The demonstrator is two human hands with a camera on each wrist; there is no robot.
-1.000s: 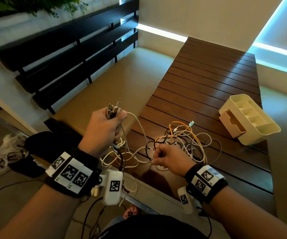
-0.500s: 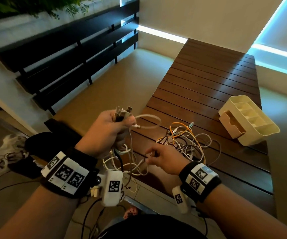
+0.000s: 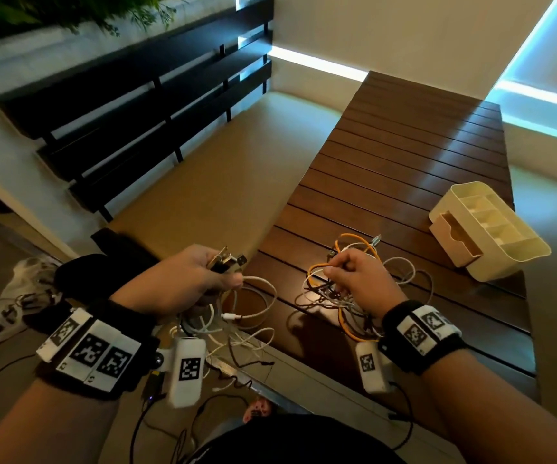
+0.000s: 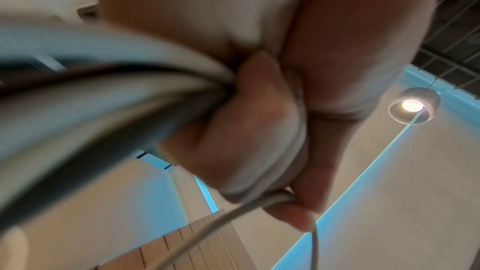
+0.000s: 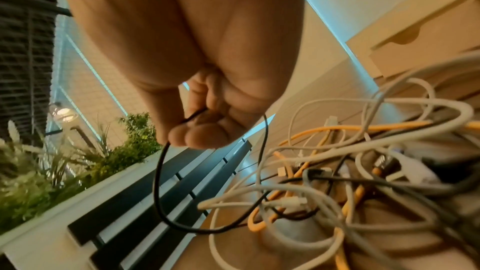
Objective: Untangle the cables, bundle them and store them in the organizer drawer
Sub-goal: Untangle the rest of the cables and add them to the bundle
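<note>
Orange, white and black cables (image 3: pixel 347 296) lying as one tangle close to the near edge of the counter (image 3: pixel 404 145), not yet sorted. Left hand (image 3: pixel 183 283) closed as a fist around a bunch of already freed cable ends, held beyond the left edge of the counter, with the metal plugs (image 3: pixel 227 261) standing out above the thumb and a white loop (image 3: pixel 257 306) hanging below. In the left wrist view, several grey and dark strands squeezed between the curled fingers (image 4: pixel 246 130). Right hand (image 3: pixel 360 279) now back over the tangle, no more close to the left hand as half a second ago. Pinching there a thin black cable (image 5: pixel 161 182) between thumb and fingertips, as seen in the right wrist view, with the loop of it running down into the pile. Left hand also lower than a second ago. Probably means: one cable given over to the left fist, the next one just chosen and ready to be drawn out. Organizer (image 3: pixel 491 229) standing near the right edge, well apart from the tangle, its drawer (image 3: pixel 454 239) sticking out a little, inside not visible. Much left to do: most cables knotted together, no bundle tied, nothing seen stored.
</note>
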